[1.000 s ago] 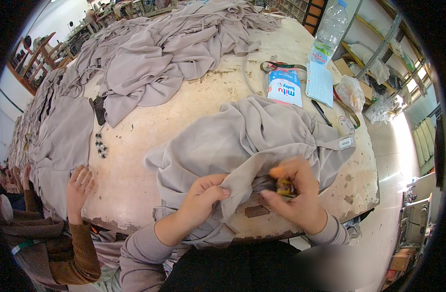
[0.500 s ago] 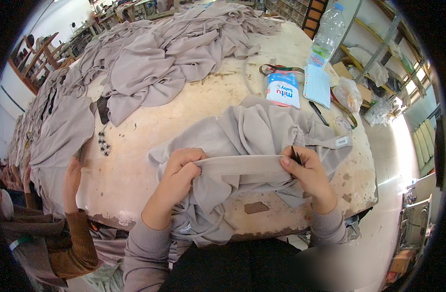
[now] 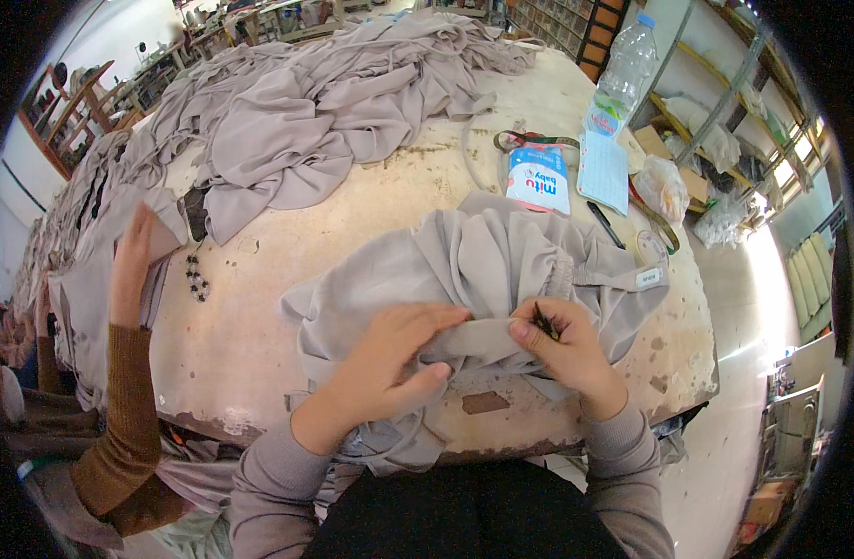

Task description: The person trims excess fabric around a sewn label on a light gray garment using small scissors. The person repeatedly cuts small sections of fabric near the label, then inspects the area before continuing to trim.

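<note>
A grey-beige garment (image 3: 399, 265) with a gathered section and a small white label lies bunched on the table in front of me. My right hand (image 3: 574, 354) pinches one end of its folded band between thumb and fingers. The same hand also holds a small dark pointed tool (image 3: 544, 322), which looks like thread snips; the fingers partly hide it. Over the left part of the band is my left hand (image 3: 385, 359), thumb and fingers spread apart. Whether its fingertips touch the cloth I cannot tell.
A large heap of matching fabric (image 3: 306, 121) covers the far table (image 3: 287, 252). To the right are a wipes pack (image 3: 539, 182), notebook (image 3: 602, 172), pen (image 3: 605, 224), plastic bottle (image 3: 623, 79) and tape roll (image 3: 650, 248). At left, a co-worker's hand (image 3: 135, 252) handles similar cloth.
My left hand has let go of the band and opened, moving right toward my right hand. The band has slackened. My right hand has shifted slightly left. The co-worker's hand has risen.
</note>
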A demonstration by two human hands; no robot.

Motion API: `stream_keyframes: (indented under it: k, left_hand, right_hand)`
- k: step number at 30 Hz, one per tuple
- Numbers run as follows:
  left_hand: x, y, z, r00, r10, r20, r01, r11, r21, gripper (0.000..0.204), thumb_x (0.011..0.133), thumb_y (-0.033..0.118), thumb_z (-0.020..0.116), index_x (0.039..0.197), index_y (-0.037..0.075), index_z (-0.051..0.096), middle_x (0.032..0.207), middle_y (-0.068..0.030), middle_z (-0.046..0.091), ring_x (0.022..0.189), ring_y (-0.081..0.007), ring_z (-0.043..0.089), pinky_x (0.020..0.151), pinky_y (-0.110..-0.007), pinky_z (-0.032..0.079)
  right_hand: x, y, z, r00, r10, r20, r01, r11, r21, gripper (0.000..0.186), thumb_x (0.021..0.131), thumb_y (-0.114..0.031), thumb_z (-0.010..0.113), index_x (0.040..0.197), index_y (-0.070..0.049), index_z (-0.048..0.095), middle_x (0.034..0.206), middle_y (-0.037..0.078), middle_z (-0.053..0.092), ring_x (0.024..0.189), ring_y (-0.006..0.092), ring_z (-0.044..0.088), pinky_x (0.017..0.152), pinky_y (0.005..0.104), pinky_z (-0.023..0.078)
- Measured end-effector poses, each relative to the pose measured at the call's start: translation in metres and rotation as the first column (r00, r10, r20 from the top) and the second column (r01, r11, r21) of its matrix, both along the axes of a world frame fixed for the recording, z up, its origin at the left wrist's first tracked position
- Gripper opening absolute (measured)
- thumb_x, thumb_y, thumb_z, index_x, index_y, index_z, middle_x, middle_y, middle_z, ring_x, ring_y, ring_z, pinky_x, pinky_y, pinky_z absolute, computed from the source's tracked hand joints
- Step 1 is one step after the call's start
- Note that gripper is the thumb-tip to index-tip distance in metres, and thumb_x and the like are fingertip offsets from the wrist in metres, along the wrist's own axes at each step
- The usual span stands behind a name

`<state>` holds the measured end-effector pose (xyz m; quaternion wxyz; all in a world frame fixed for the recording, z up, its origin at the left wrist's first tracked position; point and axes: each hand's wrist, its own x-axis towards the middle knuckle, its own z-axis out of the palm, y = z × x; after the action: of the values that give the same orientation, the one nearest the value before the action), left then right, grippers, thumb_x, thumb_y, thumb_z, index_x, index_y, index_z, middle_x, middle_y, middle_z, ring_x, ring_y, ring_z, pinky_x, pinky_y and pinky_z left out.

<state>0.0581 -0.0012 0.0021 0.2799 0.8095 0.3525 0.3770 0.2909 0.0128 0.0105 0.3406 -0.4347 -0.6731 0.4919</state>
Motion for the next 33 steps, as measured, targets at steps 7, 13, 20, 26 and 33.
stream_keyframes:
  k: [7,13,20,26,33]
  left_hand:
    - [-0.001,-0.006,-0.013,0.89,0.09,0.446,0.277,0.67,-0.688,0.024,0.086,0.02,0.059,0.098,-0.001,0.055,0.082,-0.0016,0.059,0.074,-0.0063,0.05,0.065,-0.02,0.04]
    - [0.002,-0.005,-0.017,0.826,0.163,0.539,0.315,0.659,-0.683,0.023,0.088,0.016,0.057,0.1,-0.003,0.058,0.089,-0.0018,0.061,0.079,-0.0051,0.053,0.069,-0.02,0.043]
    - [0.003,-0.008,-0.012,0.826,0.185,0.533,0.295,0.664,-0.687,0.022,0.086,0.015,0.059,0.099,-0.004,0.06,0.086,-0.0019,0.062,0.076,-0.0052,0.054,0.068,-0.019,0.044]
    - [0.006,-0.008,-0.015,0.862,0.146,0.485,0.248,0.713,-0.656,0.019,0.086,0.013,0.059,0.097,-0.003,0.06,0.086,-0.0019,0.062,0.076,-0.0053,0.054,0.068,-0.02,0.044]
    - [0.004,-0.009,-0.014,0.85,0.165,0.5,0.246,0.715,-0.654,0.018,0.085,0.012,0.06,0.096,-0.003,0.06,0.085,-0.0016,0.062,0.076,-0.0055,0.054,0.068,-0.02,0.043]
  right_hand:
    - [-0.007,0.001,-0.001,0.996,0.009,0.09,-0.028,0.977,0.209,0.013,0.083,-0.013,0.06,0.078,-0.001,0.058,0.066,-0.001,0.049,0.062,0.0071,0.041,0.056,0.0216,0.034]
    - [-0.018,0.005,-0.002,0.937,-0.344,0.061,0.245,0.771,0.588,0.015,0.072,-0.004,0.068,0.084,-0.003,0.06,0.07,0.001,0.05,0.063,0.0124,0.045,0.058,0.0242,0.038]
    - [-0.019,-0.018,0.002,0.97,-0.107,0.219,-0.067,0.748,0.66,0.023,0.069,-0.007,0.07,0.089,-0.008,0.06,0.081,0.004,0.053,0.069,0.0195,0.053,0.058,0.0272,0.042]
    - [-0.024,-0.014,0.002,0.974,0.151,0.169,-0.199,0.928,0.316,0.012,0.074,-0.008,0.067,0.08,-0.006,0.058,0.072,0.006,0.052,0.069,0.019,0.053,0.058,0.0277,0.042]
    - [-0.016,-0.015,0.01,0.981,0.06,0.184,-0.12,0.935,0.333,0.013,0.074,-0.008,0.067,0.081,-0.003,0.056,0.071,0.008,0.052,0.067,0.0207,0.055,0.057,0.0306,0.042]
